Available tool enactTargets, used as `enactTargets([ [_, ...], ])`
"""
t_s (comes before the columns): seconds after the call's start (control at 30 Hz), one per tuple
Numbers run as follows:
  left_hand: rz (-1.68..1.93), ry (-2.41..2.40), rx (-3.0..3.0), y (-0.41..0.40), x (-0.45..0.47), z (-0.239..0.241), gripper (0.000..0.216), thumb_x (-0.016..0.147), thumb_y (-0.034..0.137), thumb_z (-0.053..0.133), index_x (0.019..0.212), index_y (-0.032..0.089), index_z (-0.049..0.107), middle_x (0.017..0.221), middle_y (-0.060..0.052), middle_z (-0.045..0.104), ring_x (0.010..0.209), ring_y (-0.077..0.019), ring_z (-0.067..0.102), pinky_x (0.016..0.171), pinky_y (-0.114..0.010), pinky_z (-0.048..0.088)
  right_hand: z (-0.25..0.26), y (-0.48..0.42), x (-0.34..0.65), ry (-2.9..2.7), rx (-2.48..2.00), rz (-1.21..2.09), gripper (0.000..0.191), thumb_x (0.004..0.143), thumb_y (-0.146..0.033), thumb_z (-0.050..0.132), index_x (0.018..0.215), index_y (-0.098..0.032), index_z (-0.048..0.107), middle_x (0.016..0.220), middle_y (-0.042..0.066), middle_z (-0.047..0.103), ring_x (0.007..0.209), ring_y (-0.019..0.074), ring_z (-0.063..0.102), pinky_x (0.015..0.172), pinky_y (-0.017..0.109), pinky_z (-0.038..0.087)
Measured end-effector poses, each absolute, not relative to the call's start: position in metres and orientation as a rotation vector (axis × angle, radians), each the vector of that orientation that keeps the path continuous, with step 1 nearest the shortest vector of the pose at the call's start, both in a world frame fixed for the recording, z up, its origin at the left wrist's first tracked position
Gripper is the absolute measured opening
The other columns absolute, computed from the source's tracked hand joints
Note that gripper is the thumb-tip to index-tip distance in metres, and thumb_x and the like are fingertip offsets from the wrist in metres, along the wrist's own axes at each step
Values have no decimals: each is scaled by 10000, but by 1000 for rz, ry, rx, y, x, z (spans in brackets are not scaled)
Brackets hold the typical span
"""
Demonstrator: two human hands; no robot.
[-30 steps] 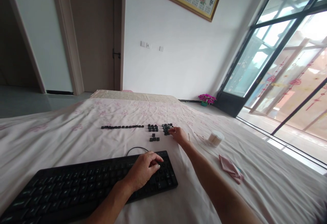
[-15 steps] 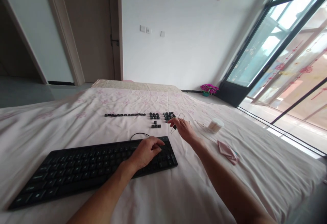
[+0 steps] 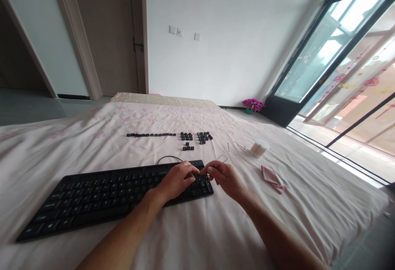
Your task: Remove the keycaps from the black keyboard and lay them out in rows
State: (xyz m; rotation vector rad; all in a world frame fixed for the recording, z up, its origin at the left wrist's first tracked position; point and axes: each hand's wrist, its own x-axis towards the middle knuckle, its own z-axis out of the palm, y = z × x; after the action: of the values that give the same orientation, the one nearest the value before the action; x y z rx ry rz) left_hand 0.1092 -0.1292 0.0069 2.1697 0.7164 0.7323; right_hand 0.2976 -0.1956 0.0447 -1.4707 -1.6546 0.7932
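Note:
The black keyboard (image 3: pixel 101 212) lies at a slant on the bedcover, with gaps visible among its keys at the right end. My left hand (image 3: pixel 180 178) rests over its right part, thumb and index finger slightly apart, with nothing visible between them. Above the number pad, my right hand (image 3: pixel 225 178) has its fingers pinched close to the keys. A thin wire keycap puller (image 3: pixel 222 158) sticks out behind its fingers. Whether a keycap is also in that pinch is hidden. Loose black keycaps (image 3: pixel 186 137) lie in groups beyond the keyboard, beside a long row of keycaps (image 3: pixel 151 135).
On the right stands a clear tub of cotton swabs (image 3: pixel 259 148), with a few loose swabs (image 3: pixel 240 146) beside it. A pink cloth (image 3: pixel 273 178) lies nearer. The keyboard's cable (image 3: pixel 168 157) curves behind it. The patterned bedcover (image 3: pixel 138 118) is wrinkled.
My right hand has come down and nearer, from beside the loose keycaps to the keyboard's number pad. The left hand stays on the keyboard, its index finger now more bent.

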Motion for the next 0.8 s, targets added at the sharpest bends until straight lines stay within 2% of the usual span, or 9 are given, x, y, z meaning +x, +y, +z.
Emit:
enactTargets([
  [0.17, 692, 696, 2263, -130, 108, 8, 250, 760, 146, 544, 963, 228, 663, 925, -16, 594, 808, -146, 573, 759, -250, 434, 47, -201, 293, -1755, -1420, 744, 264, 898, -301, 476, 804, -168, 683, 752, 19, 652, 664, 117, 573, 628, 219, 464],
  [0.4, 661, 659, 2298, -130, 108, 8, 228, 769, 157, 566, 961, 236, 660, 957, -10, 578, 822, -141, 564, 755, -238, 424, 38, -204, 292, -1821, -1448, 761, 297, 925, -328, 443, 814, -183, 677, 772, 7, 628, 661, 109, 551, 609, 213, 437],
  [0.63, 601, 660, 2301, -134, 113, 12, 149, 747, 136, 589, 825, 229, 675, 938, -5, 577, 854, -149, 554, 739, -225, 417, 37, -206, 288, -1848, -1433, 722, 314, 933, -322, 427, 773, -178, 656, 759, 6, 619, 655, 108, 547, 611, 213, 431],
  [0.8, 648, 718, 2322, -138, 119, 9, 50, 762, 218, 632, 785, 228, 676, 876, -2, 605, 844, -162, 552, 746, -240, 407, 35, -206, 286, -1895, -1379, 623, 290, 928, -283, 442, 735, -181, 633, 743, 2, 612, 690, 114, 558, 654, 217, 432],
])
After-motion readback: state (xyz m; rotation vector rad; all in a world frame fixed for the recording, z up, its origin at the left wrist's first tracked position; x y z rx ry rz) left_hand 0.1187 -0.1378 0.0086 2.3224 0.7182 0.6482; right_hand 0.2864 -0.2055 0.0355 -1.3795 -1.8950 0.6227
